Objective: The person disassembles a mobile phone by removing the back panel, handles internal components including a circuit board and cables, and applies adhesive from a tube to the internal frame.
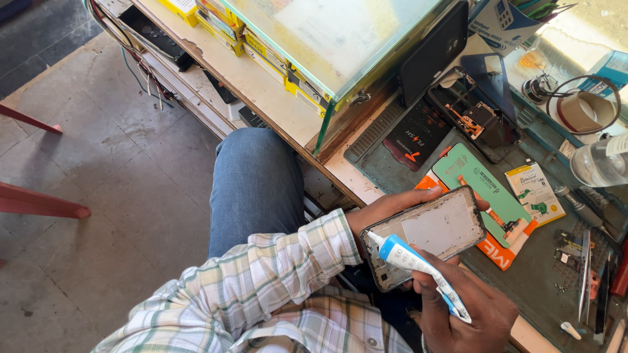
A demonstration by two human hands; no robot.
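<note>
Phone frame, dark-rimmed rectangular shell with pale grey inner plate (428, 236), sits cradled in the left hand (386, 212), fingers curled round its far long edge and thumb side under it, held just off the near edge of the workbench above the lap; right hand (461, 310) pinches a small white glue tube with blue collar (418, 265) between thumb and fingers, white nozzle tip touching the frame's near-left rim; tube body runs back along the palm, crimped tail by the wrist.

To do this step well, as I judge it: keep the nozzle on the narrow ledge, not the grey plate; squeeze lightly for a thin even bead; tilt the frame with the left hand so the rim meets the tip; steady the right wrist against the body.

Outward: green rectangular phone cover in clear packaging (487, 186) lies just beyond the frame, on an orange-and-white printed card (500, 252); small yellow-and-white packet (535, 193) beside it; black battery pack (415, 140) and an opened black phone body with exposed board (477, 121) further back; roll of brown tape (585, 111) and clear plastic bottle (598, 163) at far right; metal tweezers (584, 274) on the dark green work mat (543, 281); glass-topped display case (340, 39) stands to the left of these.
</note>
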